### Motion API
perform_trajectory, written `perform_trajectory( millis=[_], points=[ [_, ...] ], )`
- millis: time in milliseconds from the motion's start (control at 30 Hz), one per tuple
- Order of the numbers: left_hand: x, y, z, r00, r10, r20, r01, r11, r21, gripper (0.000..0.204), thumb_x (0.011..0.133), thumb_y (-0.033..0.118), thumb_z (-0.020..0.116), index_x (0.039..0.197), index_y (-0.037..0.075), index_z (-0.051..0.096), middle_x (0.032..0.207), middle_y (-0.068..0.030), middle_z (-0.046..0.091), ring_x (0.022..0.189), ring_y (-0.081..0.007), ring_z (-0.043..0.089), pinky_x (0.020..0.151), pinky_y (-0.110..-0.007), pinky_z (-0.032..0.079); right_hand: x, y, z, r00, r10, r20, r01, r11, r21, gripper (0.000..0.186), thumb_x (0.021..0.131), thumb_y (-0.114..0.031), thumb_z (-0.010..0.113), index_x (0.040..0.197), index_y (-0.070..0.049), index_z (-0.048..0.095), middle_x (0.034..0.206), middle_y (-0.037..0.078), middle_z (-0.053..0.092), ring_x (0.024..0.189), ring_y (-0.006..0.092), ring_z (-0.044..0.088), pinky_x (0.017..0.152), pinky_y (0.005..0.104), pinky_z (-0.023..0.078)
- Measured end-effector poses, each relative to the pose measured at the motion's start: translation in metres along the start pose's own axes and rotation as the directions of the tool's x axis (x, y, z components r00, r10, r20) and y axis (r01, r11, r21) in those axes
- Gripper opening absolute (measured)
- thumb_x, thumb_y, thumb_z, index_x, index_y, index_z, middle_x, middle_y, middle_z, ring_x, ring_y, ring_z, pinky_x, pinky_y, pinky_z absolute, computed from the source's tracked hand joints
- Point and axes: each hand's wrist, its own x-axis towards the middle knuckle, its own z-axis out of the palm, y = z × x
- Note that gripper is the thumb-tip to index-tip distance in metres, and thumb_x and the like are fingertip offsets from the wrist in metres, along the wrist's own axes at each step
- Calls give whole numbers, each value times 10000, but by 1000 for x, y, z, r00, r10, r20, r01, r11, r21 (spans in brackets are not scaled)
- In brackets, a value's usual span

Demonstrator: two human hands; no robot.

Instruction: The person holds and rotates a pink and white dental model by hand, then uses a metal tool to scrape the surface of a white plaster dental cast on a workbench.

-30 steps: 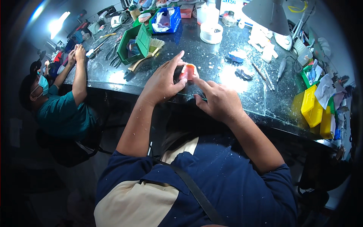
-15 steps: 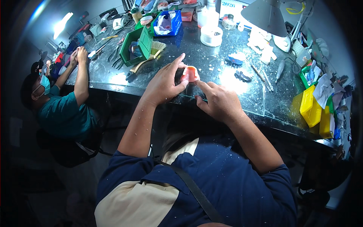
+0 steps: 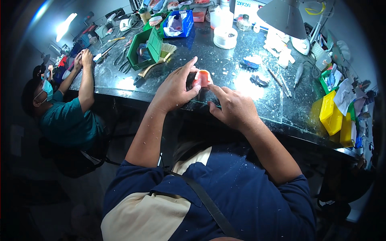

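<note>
A pink denture piece with a pale toothed rim [image 3: 202, 79] is in my left hand [image 3: 175, 86], held between thumb and fingers above the black worktop [image 3: 138, 86] near its front edge. The index finger of my right hand [image 3: 231, 107] touches the piece at its lower right, while the thumb stands apart and the other fingers curl under. Dark small pieces [image 3: 259, 80] and a blue item with white material [image 3: 251, 61] lie to the right.
A green bin [image 3: 152, 45], brush [image 3: 167, 50], blue bin [image 3: 186, 23] and white jar [image 3: 224, 39] stand behind. A lamp shade [image 3: 281, 18] overhangs tools [image 3: 286, 86] and yellow bins [image 3: 330, 116] at right. A masked co-worker [image 3: 68, 124] sits at left, hands raised.
The whole view has shifted very slightly since a second ago. My hands and the denture piece keep almost the same position and hold.
</note>
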Motion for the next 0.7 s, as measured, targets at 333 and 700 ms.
perform_trajectory(
  millis=[333,700],
  points=[
    [-2,-1,2,1000,2,-4,-2,1000,-4,875,962,269,771,1713,22,396,1464,-232,708,1405,-414,652,1218,-489,479,-2,-1,-1,1000,-1,-10,1,1000,16,570,1024,-358,725,1542,-138,639,1088,143,789,987,357,800,846,489,634],
    [2,-4,-1,1000,26,-16,-25,1000,17,861,959,228,782,1703,13,405,1432,-223,726,1388,-405,660,1203,-486,492,2,0,3,998,0,-59,3,999,53,610,1024,-380,726,1586,-172,616,1122,146,795,983,368,794,843,499,635]
  ],
)
